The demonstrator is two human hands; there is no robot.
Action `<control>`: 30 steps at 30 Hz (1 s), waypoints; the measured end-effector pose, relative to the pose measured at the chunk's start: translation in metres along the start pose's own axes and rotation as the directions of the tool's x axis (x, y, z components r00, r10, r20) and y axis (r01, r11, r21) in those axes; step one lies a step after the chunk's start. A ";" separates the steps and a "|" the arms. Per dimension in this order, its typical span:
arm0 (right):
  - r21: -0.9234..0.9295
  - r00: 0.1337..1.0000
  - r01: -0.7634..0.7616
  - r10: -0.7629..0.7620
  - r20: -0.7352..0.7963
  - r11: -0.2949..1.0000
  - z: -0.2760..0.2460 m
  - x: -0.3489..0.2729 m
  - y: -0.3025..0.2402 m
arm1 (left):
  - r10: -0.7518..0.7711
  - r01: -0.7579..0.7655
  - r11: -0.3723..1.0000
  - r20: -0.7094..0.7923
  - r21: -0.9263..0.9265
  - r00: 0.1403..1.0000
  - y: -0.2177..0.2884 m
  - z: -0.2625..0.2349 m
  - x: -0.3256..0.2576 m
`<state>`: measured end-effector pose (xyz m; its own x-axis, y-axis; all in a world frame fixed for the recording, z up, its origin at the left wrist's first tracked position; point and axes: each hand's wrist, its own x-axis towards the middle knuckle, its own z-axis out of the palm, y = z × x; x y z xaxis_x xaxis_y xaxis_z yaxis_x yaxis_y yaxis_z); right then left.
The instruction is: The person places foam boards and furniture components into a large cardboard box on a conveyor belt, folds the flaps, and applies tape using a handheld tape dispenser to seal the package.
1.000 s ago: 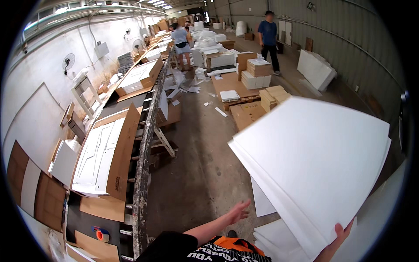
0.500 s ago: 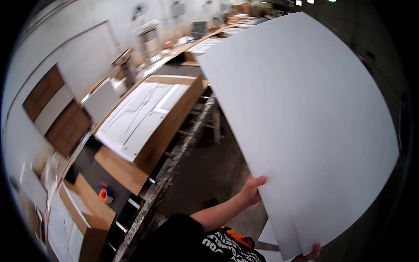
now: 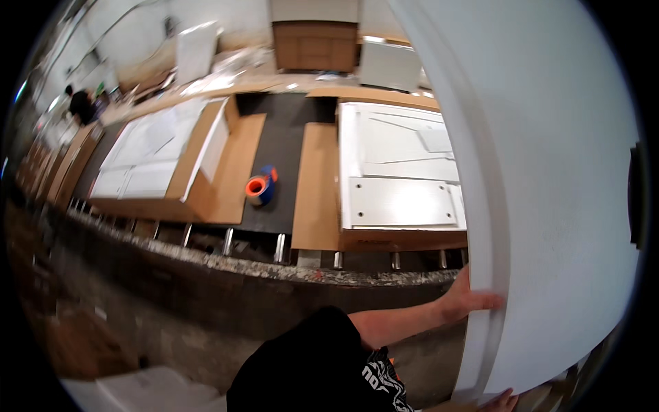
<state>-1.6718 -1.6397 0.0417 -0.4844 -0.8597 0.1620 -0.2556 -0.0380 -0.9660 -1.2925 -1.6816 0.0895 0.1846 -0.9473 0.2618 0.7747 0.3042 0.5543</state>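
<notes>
A large white panel (image 3: 570,206) fills the right side, held upright and tilted. A long shallow step or groove runs along its left edge. My left hand (image 3: 468,299) grips that edge, with the thumb lying on the panel's face and the other fingers behind it. Down at the bottom edge my right hand (image 3: 504,400) clasps the same panel; only some fingertips show. Behind the panel, an open cardboard carton (image 3: 405,239) on the roller conveyor is packed with flat white boards (image 3: 401,201), several holes showing in the top one. The panel hides this carton's right end.
Left on the conveyor (image 3: 280,248) stands a second open carton (image 3: 195,201) of white boards. A roll of tape (image 3: 257,187) in a blue-orange dispenser lies between the cartons. Brown boxes and a white panel (image 3: 390,65) lean near the wall. A person (image 3: 82,108) is far left.
My view has swung left, bringing the conveyor square in front and both cartons closer to the middle. The panel has turned along with me, both hands still holding it.
</notes>
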 end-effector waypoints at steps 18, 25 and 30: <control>0.420 0.329 -0.347 -0.310 0.892 0.839 0.530 0.471 -0.030 | 0.806 -0.540 0.312 -0.518 0.782 -0.286 0.153 -0.011 -0.018; 0.134 0.410 -0.143 -0.064 0.910 0.981 0.618 0.517 0.038 | 0.710 -0.111 -0.084 -0.019 0.990 -0.704 0.121 0.053 -0.226; -0.001 0.297 0.239 -0.072 0.952 0.971 0.636 0.505 0.077 | 0.562 0.065 -0.155 0.142 0.986 -0.815 0.054 0.147 -0.264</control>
<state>-1.4038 -2.4007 -0.0789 0.6715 -0.7373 -0.0744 -0.3648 -0.2414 -0.8993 -1.3879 -1.4003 0.1665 0.1994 0.9571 0.2104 -0.7041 -0.0094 0.7101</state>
